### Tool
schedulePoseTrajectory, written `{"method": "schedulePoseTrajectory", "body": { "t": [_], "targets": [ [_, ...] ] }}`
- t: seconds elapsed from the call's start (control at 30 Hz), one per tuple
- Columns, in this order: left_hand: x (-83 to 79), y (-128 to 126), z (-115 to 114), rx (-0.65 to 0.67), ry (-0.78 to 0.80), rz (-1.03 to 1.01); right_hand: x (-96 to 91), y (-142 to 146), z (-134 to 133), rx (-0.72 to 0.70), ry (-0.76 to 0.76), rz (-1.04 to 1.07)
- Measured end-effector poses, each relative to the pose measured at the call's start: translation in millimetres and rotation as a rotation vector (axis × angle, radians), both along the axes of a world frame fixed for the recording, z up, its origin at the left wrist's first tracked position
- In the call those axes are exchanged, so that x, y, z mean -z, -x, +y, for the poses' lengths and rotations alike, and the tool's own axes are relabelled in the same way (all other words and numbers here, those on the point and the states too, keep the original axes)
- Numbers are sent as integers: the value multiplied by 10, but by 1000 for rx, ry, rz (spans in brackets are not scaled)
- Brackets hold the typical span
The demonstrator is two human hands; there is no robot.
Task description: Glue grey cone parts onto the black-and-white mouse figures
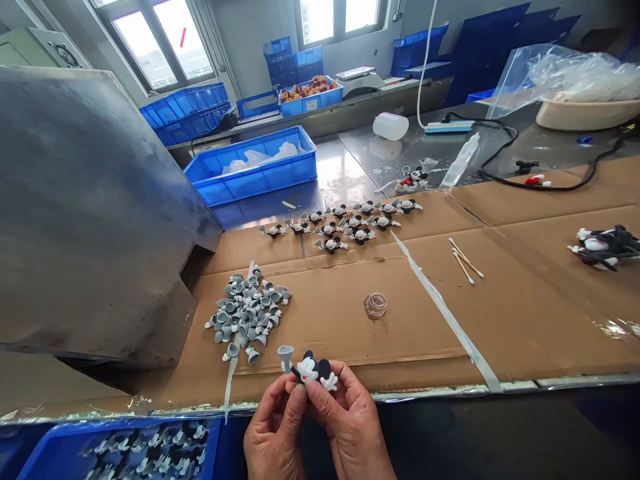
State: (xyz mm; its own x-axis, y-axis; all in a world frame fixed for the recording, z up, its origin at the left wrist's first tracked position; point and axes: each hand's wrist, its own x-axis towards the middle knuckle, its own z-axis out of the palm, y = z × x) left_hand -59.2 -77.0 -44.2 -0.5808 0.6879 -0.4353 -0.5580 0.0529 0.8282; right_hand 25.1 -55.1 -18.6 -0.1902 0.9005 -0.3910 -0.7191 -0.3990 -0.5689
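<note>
Between my two hands, near the cardboard's front edge, is a black-and-white cartoon mouse figure part (pixel 307 369) with round black ears and white gloved hands. A grey funnel-shaped piece (pixel 285 353) stands up at its left hand. The fingers of my left hand (pixel 277 423) are closed on the left side of the figure part. My right hand (pixel 349 420) pinches it from the right, thumb in front. Its lower portion is hidden behind my thumbs. A heap of loose grey funnel pieces with white hands (pixel 249 310) lies left of my hands.
Rows of similar mouse figures (pixel 345 227) lie farther back on the cardboard (pixel 330 300). A small clear dish (pixel 375 305) and cotton swabs (pixel 467 259) are to the right. A metal machine housing (pixel 95 213) stands left. Below it, a blue bin (pixel 213 447) contains more figure parts.
</note>
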Motion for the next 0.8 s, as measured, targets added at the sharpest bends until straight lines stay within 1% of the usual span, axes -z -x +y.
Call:
{"method": "schedulePoseTrajectory", "body": {
  "t": [0.13, 0.23, 0.33, 0.5, 0.6, 0.7, 0.8],
  "targets": [
    [91, 131, -40, 15, 15, 1, 22, 18, -18, -16, -46, -34],
    [78, 150, -70, 17, 24, 4, 24, 16, -26, -34, -79, -80],
    [-12, 111, -76, 15, 29, -2, 39, 17, -31, -57, -132, -162],
    [-241, 23, -79, -33, -9, -1, 81, 31, -45, -46, -288, -269],
    [-294, 47, -95, -26, -22, -49, 122, 16, -56, -58, -435, -335],
    [-255, 135, -118, 53, -32, -180, 173, -30, -61, -50, -650, -486],
    [-213, 203, -151, 115, -38, -284, 197, -82, -66, 19, -879, -644]
  ]
}}
